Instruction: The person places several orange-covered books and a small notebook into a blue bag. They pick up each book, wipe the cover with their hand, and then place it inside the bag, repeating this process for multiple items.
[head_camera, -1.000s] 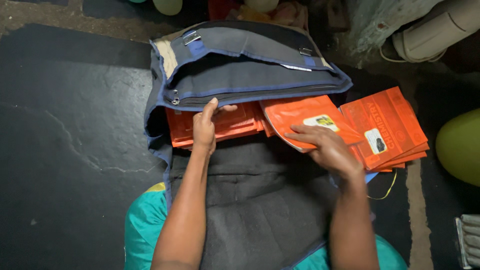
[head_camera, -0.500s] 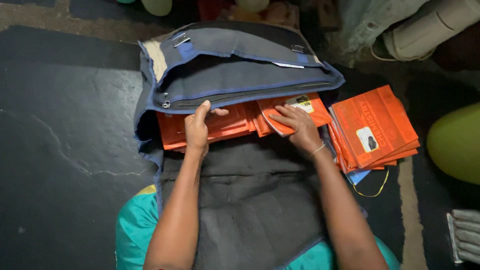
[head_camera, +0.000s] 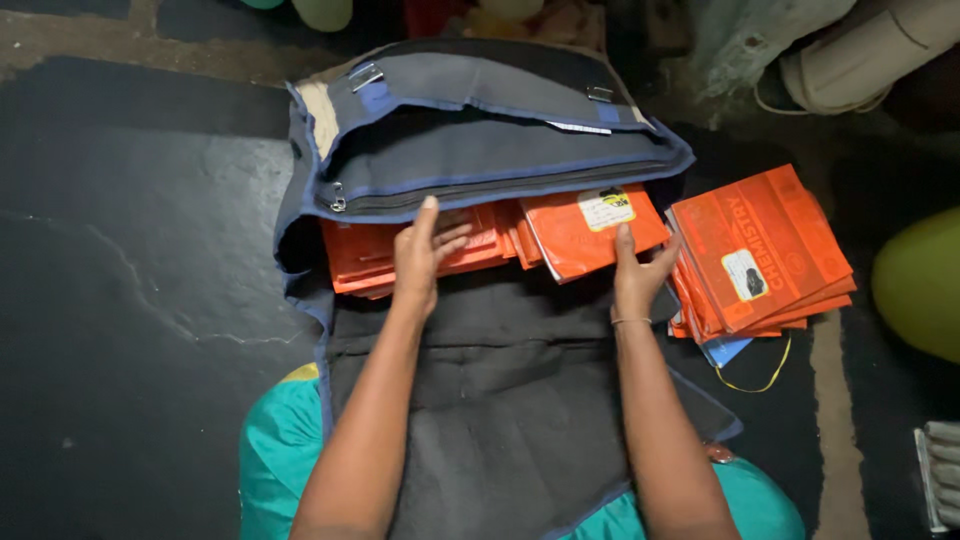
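While our open left hand (head_camera: 425, 262) steadied the orange books (head_camera: 400, 250) half inside the grey bag (head_camera: 480, 150), our open right hand (head_camera: 638, 275) needed to push the loose book (head_camera: 585, 232) squarely, edges aligned.

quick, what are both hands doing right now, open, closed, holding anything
Left hand: open, fingers spread on the orange books in the bag.
Right hand: open, pressing the edge of an orange book, not gripping.
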